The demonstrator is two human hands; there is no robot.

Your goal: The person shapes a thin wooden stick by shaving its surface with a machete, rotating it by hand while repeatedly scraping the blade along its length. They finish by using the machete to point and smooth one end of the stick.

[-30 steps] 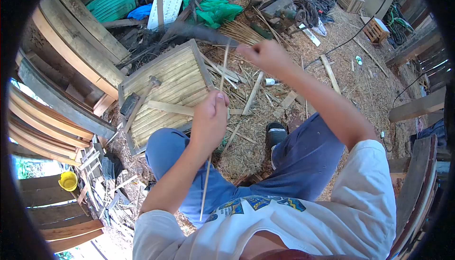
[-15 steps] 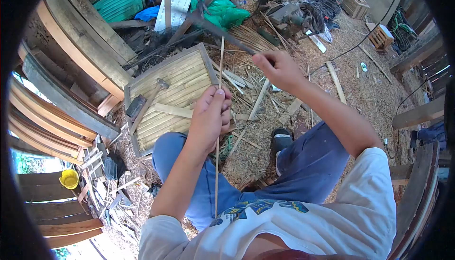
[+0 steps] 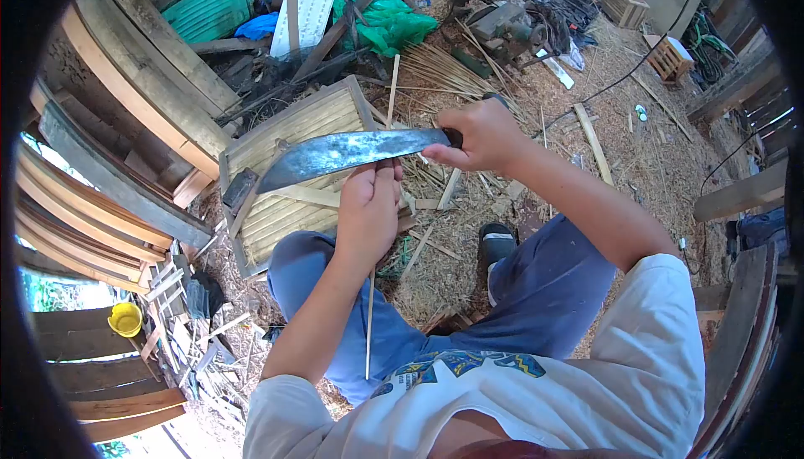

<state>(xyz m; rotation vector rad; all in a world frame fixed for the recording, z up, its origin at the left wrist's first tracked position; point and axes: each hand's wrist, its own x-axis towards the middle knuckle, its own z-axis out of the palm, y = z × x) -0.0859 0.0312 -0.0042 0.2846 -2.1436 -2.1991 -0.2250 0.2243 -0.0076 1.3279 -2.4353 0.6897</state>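
Observation:
My right hand [image 3: 484, 136] is closed round the handle of a machete [image 3: 352, 153], whose broad, dark, patchy blade points left, flat side showing. A long thin wooden strip [image 3: 369, 325] runs upright through my left hand [image 3: 369, 208], its fingers wrapped about it. The blade crosses the strip just above my left fingers and hides part of it. Behind, a framed slatted panel [image 3: 322, 111] lies tilted near my left knee. On it are a dark block [image 3: 240, 188] and a hammer mostly covered by the blade.
Shavings and loose wood pieces cover the ground. Thin strips [image 3: 444, 69] lie in a bundle ahead, near a green plastic sheet [image 3: 389, 23]. Curved boards [image 3: 142, 65] stand at left, above a yellow container [image 3: 126, 319]. A black cable [image 3: 624, 86] crosses the right side.
The machete has come down from a raised, blurred position to lie across the strip, its flat side now visible. My left hand has turned, and the strip's lower end has shifted left.

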